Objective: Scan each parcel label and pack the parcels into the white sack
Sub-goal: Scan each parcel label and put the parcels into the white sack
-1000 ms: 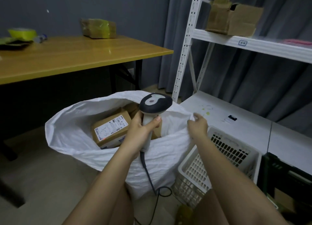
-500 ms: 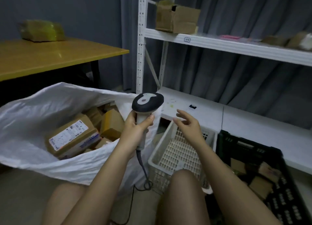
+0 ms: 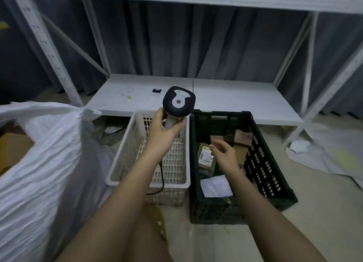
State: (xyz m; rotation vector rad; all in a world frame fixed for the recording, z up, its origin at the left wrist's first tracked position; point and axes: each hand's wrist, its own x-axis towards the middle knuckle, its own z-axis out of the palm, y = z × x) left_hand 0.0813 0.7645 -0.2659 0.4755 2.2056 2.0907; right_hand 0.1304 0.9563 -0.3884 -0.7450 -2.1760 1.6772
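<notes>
My left hand (image 3: 164,131) grips the handle of a black and white barcode scanner (image 3: 178,102), held upright over the white basket (image 3: 119,163). My right hand (image 3: 225,155) hovers with loosely spread fingers above the black crate (image 3: 263,169), holding nothing. Several brown parcels (image 3: 242,136) lie in that crate, one with a pale label (image 3: 205,157) just left of my fingers. The white sack (image 3: 45,155) stands at the left, with a brown parcel (image 3: 13,147) showing in its mouth.
A white metal rack's low shelf (image 3: 225,98) runs behind the basket and crate. A white sheet (image 3: 215,186) lies in the crate's near end. The scanner cable (image 3: 162,175) drops into the basket. Pale sacks (image 3: 334,155) lie on the floor at right.
My view has swung right, from the sack to the basket and crate. My right hand left the sack's rim and moved over the black crate. The scanner moved right with my left hand.
</notes>
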